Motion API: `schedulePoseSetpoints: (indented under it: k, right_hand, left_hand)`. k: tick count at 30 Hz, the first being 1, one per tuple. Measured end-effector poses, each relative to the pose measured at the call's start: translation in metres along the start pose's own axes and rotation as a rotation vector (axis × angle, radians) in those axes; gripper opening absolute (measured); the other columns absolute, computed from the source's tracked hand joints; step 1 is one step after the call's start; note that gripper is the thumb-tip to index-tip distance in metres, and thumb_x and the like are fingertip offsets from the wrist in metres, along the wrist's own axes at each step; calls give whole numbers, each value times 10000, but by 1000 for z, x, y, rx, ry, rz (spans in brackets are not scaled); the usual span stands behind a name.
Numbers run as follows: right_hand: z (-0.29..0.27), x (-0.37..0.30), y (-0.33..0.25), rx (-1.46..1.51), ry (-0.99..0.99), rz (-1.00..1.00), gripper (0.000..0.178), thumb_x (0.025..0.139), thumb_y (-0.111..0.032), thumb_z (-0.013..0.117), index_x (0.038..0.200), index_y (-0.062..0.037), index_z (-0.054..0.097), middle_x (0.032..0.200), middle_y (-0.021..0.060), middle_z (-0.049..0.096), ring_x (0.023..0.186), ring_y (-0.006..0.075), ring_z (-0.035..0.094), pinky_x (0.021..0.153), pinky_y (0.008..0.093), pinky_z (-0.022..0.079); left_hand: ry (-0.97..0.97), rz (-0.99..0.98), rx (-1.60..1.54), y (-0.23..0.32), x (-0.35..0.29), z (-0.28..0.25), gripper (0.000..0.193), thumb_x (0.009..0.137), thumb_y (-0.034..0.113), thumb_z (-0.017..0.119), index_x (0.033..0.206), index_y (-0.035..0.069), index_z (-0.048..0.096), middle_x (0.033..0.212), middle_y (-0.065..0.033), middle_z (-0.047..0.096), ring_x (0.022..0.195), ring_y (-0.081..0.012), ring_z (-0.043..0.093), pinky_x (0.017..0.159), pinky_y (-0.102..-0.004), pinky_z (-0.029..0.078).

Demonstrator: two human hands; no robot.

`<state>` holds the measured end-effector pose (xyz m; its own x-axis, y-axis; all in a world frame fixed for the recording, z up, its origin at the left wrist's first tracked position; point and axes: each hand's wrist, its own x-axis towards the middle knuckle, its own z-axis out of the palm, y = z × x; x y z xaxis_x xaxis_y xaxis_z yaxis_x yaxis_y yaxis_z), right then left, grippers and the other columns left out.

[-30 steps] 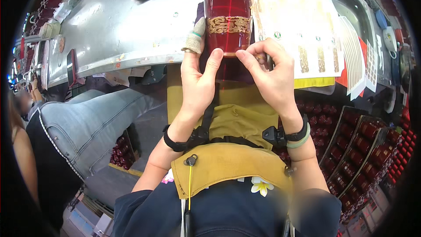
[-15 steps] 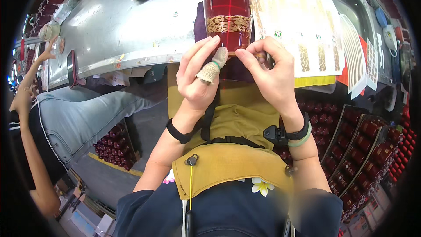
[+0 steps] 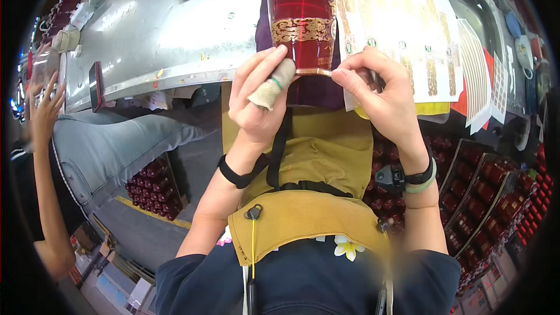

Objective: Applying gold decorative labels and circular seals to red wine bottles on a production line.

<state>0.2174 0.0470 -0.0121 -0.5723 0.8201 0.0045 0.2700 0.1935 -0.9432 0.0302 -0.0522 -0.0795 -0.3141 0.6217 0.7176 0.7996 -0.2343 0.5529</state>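
Observation:
A dark red glass bottle [image 3: 300, 0] with a gold ornamental band lies on a dark purple cloth [image 3: 263, 32] at the table's near edge. A thin gold-edged strip [image 3: 315, 72] runs along its near end. My left hand [image 3: 259, 84] grips the bottle's near left corner; a knitted cover sits over one digit, which presses by the strip's left end. Between thumb and forefinger, my right hand [image 3: 379, 90] pinches the strip's right end, held out past the bottle's side. The fingers behind that thumb are partly hidden.
Right of the bottle lie sheets of gold stickers [image 3: 402, 35] and striped label sheets [image 3: 475, 76]. A phone-like dark slab [image 3: 95, 86] stands at the metal table's [image 3: 175, 41] left edge. At left is another person [image 3: 46, 116]. Crates of red bottles [image 3: 481, 186] stand low at right.
My right hand has moved right, drawing the strip out beyond the bottle's side. The bottle has turned slightly, showing more gold print at its right. The other person's hand has moved.

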Motion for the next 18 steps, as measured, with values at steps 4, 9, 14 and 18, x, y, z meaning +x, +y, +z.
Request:
schedulePoseSetpoints:
  k: [4, 9, 14, 18]
  right_hand:
    - [4, 2, -3, -3, 35, -33, 136, 904, -127, 799, 893, -7, 736, 735, 16, 575, 633, 94, 485, 585, 279, 381]
    - [3, -1, -3, -43, 43, -34, 122, 897, -122, 803, 904, -16, 743, 755, 31, 595, 672, 111, 509, 605, 279, 401]
    - [4, -1, -6, -66, 66, -36, 121, 895, -121, 803, 901, -16, 744, 759, 37, 601, 680, 124, 523, 604, 285, 409]
    - [6, -1, -9, -59, 61, -32, 120, 892, -120, 806, 896, -17, 745, 759, 38, 605, 680, 125, 526, 600, 284, 407]
  left_hand:
    - [-55, -221, -116, -3, 1, -4, 609, 702, 62, 929, 1270, -7, 721, 1381, -162, 670, 1212, -319, 646, 1040, -410, 504]
    - [-163, -503, -581, 7, 3, -5, 612, 978, 82, 674, 1533, -55, 457, 1627, -220, 419, 1512, -301, 393, 1243, -412, 281]
    - [-171, -633, -624, 17, 6, -3, 577, 1023, 61, 621, 1552, -59, 425, 1622, -204, 431, 1515, -264, 382, 1251, -395, 257]
    - [-193, -626, -617, 16, 8, -5, 584, 1040, 48, 584, 1578, -46, 377, 1622, -180, 426, 1495, -244, 402, 1238, -385, 287]
